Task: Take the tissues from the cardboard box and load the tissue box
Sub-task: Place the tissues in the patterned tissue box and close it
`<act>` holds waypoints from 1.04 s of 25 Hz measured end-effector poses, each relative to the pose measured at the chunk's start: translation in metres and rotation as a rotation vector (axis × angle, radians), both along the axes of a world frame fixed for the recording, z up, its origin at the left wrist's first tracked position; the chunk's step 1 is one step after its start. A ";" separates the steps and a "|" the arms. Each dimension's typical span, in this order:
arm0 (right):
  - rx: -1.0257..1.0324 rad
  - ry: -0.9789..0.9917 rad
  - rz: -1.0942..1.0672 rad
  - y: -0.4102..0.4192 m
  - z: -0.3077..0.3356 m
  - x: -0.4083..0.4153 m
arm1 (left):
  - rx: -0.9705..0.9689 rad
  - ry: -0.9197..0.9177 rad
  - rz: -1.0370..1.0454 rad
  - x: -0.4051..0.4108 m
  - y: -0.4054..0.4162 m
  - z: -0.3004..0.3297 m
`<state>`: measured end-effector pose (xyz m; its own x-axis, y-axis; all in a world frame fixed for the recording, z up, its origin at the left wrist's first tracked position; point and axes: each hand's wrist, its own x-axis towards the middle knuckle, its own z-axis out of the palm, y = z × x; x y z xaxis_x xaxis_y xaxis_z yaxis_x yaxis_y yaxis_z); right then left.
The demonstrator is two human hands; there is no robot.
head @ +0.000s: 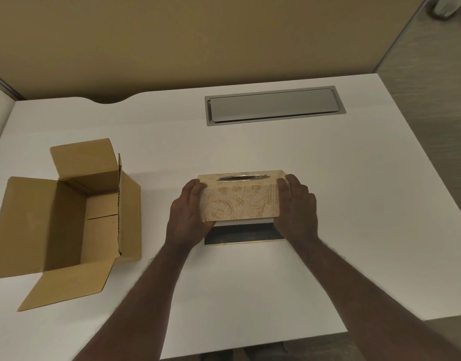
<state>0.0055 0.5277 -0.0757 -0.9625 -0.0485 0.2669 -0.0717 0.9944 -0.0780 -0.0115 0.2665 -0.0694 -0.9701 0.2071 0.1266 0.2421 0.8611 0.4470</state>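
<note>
White desk (pixel 354 204) with a curved notch in its far edge and a recessed grey cable hatch (pixel 273 105), lid closed. Tan partition panel (pixel 198 35) stands directly behind the desk. Grey carpeted floor (pixel 432 100) lies to the right. Lighting warm and dim.

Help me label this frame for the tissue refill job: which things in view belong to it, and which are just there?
Part of the job:
- tissue box, gripped at its ends by the left hand and right hand
- dark base panel beneath it
- cardboard box, flaps open

Just there:
- grey cable hatch in the desk
</note>
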 end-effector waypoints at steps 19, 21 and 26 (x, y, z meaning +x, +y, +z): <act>-0.473 -0.079 0.200 0.029 0.003 0.024 | 0.307 -0.230 0.145 0.043 0.001 -0.015; -0.481 -0.033 0.217 0.028 -0.001 0.032 | 0.292 -0.208 0.150 0.052 0.000 -0.020; -0.510 0.023 0.220 0.030 -0.011 0.044 | 0.279 -0.123 0.085 0.068 0.000 -0.030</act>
